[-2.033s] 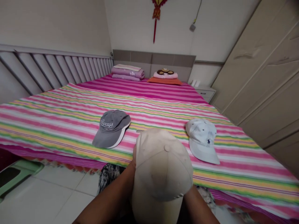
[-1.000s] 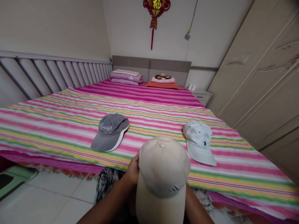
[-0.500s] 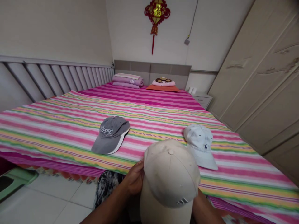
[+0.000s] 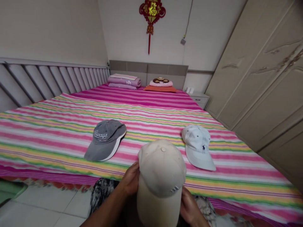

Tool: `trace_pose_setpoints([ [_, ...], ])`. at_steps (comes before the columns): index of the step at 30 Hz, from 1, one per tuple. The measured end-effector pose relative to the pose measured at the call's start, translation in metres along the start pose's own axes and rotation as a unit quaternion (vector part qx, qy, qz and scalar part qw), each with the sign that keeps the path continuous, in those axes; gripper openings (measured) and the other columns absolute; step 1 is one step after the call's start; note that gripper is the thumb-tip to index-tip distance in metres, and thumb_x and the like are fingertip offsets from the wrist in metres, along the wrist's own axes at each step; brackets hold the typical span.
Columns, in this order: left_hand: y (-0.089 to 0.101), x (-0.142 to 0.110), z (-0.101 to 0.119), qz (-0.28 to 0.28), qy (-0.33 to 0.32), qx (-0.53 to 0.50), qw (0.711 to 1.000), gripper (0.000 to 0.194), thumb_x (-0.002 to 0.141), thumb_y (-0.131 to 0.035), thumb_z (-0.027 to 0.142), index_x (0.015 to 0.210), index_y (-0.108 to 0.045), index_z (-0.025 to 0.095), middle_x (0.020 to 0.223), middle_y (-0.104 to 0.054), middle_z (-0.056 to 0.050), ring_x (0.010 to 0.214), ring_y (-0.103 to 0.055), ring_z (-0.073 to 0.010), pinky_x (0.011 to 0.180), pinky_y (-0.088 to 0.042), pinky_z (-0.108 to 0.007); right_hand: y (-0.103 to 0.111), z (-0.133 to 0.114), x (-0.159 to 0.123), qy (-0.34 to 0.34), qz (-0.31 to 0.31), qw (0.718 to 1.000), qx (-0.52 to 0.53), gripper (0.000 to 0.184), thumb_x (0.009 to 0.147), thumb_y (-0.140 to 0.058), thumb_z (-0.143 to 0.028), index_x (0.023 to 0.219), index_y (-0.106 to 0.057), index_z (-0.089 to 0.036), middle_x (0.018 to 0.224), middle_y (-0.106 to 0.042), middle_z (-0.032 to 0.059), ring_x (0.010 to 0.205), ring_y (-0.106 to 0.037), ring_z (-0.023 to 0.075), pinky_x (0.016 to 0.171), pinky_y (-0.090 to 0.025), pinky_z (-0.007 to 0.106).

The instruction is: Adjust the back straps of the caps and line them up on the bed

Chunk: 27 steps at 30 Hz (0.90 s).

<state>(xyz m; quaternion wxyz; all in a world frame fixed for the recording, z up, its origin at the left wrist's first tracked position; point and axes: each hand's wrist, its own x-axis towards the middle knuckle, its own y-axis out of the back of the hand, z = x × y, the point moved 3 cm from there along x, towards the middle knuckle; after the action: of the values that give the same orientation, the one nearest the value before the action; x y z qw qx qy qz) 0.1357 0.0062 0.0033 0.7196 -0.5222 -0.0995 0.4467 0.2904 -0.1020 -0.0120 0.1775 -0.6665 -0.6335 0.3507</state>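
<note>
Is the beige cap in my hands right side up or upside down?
Right side up: the cap shows its top button, and its brim points toward you. Left hand and right hand hold its sides.

The left hand (image 4: 131,179), right hand (image 4: 188,205) and forearms (image 4: 110,203) are bare. Legwear (image 4: 100,193) is mottled black, grey and white, visible at the bed's (image 4: 151,121) near edge.

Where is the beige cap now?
In the head view, the beige cap is at lower centre, held between the left hand and right hand, with the white cap to its upper right.
</note>
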Motion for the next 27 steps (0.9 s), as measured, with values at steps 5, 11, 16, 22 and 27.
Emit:
trace_pose_setpoints([
  [5,-0.005,0.031,0.010,-0.049,0.005,0.002,0.999,0.024,0.078,-0.051,0.018,0.100,-0.060,0.012,0.081,-0.069,-0.008,0.081,-0.064,-0.0212,0.083,-0.043,-0.034,0.023,-0.019,0.022,0.003,-0.012,1.000,-0.020,0.023,0.073,-0.061,-0.040,0.086,-0.063,-0.022,0.070,-0.066,0.0010,0.060,-0.060,0.0157,0.056,-0.047,0.027],
  [11,-0.022,0.081,0.030,-0.053,0.007,0.035,0.998,0.022,0.081,-0.045,0.021,0.087,-0.062,0.009,0.070,-0.068,-0.009,0.076,-0.065,-0.0215,0.083,-0.044,-0.036,0.022,-0.056,0.049,0.077,0.057,0.975,-0.201,0.040,0.058,-0.073,-0.038,0.089,-0.059,-0.016,0.060,-0.060,-0.0009,0.043,-0.050,0.0095,0.040,-0.040,0.020],
  [16,-0.061,0.137,0.061,-0.045,-0.043,0.065,0.996,0.024,0.082,-0.043,0.023,0.089,-0.061,0.009,0.067,-0.067,-0.008,0.077,-0.064,-0.0207,0.084,-0.044,-0.036,0.032,-0.100,0.106,0.178,0.140,0.947,-0.228,0.043,0.058,-0.069,-0.041,0.092,-0.058,-0.017,0.057,-0.057,-0.0033,0.041,-0.045,0.0088,0.039,-0.036,0.020],
  [22,-0.059,0.191,0.057,0.025,-0.076,0.101,0.992,0.017,0.079,-0.048,0.016,0.092,-0.058,0.011,0.061,-0.064,-0.003,0.060,-0.062,-0.0143,0.072,-0.049,-0.028,0.062,-0.114,0.148,0.274,0.303,0.867,-0.286,0.043,0.061,-0.056,-0.035,0.098,-0.058,-0.012,0.069,-0.065,0.0035,0.064,-0.058,0.0182,0.055,-0.043,0.027],
  [27,-0.027,0.197,0.036,0.075,-0.077,0.152,0.983,0.027,0.072,-0.049,0.000,0.096,-0.055,0.011,0.073,-0.066,-0.006,0.063,-0.063,-0.0134,0.068,-0.050,-0.026,0.072,-0.103,0.149,0.284,0.356,0.813,-0.362,0.034,0.059,-0.051,-0.029,0.085,-0.065,-0.012,0.077,-0.068,0.0087,0.075,-0.060,0.0246,0.067,-0.045,0.033],
])
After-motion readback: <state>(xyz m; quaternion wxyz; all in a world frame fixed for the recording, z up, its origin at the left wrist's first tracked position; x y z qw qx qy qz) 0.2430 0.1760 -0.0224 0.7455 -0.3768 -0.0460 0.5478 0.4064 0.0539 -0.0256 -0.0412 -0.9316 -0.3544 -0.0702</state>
